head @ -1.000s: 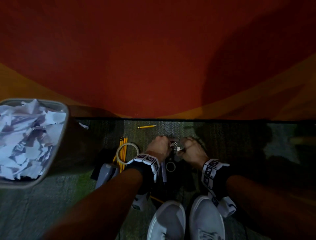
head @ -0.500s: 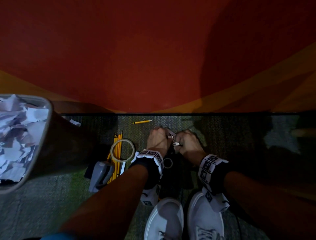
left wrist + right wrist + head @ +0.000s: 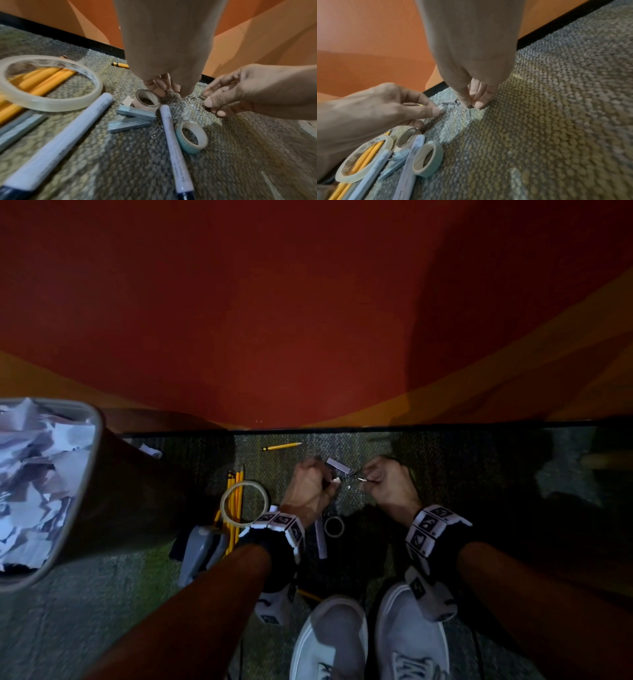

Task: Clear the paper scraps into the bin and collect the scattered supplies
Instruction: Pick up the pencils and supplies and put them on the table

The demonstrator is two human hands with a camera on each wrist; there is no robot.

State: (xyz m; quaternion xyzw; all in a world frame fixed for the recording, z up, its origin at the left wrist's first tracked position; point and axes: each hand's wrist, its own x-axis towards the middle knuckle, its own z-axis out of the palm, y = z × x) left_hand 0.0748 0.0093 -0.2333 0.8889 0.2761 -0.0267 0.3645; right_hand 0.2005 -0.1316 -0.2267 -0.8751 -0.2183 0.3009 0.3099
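Wall's black baseboard [image 3: 411, 426] runs just beyond both hands; bare carpet [image 3: 556, 121] outside the right hand [image 3: 390, 487], which pinches paper clips [image 3: 197, 102]; left hand [image 3: 308, 491] curls, pinching a small scrap.

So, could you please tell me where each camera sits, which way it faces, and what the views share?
Head: worn on the head, looking down at the carpet by an orange wall; shows both forearms, left hand, right hand and shoes.
Left wrist: looks along the left hand at pens, tapes and paper clips; the right hand shows too.
Right wrist: looks along the right hand at the carpet.
All three share the big tape roll.
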